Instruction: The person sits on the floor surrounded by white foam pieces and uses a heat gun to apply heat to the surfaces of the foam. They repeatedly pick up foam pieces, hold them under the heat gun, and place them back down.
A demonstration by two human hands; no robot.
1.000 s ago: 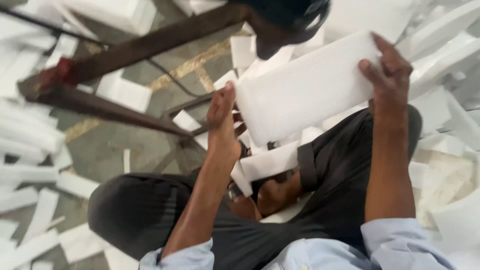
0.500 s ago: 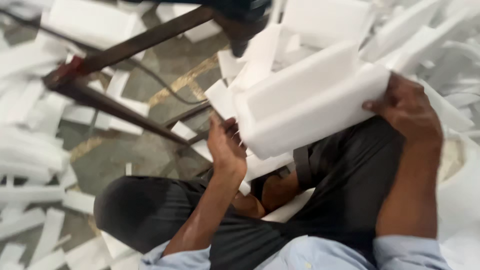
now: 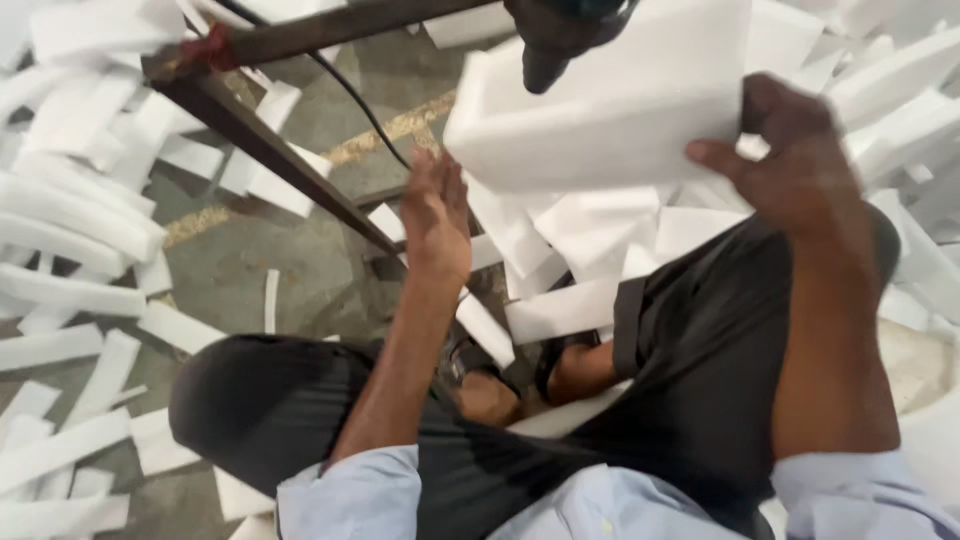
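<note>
Two hands at a white foam block

The right hand (image 3: 800,170) grips the thick white rectangular foam block (image 3: 610,100) at two o'clock; the left hand (image 3: 437,220), fingers spread, is just beside its lower left corner.

White foam block (image 3: 610,110)
Thick, rectangular and clean-edged, it is held tilted in the air at the far right, above scattered foam strips on the floor.

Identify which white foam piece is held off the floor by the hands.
The big foam block at top centre: the right hand grips its right edge and the left hand meets its lower left corner. The other foam strips lie on the floor.
</note>
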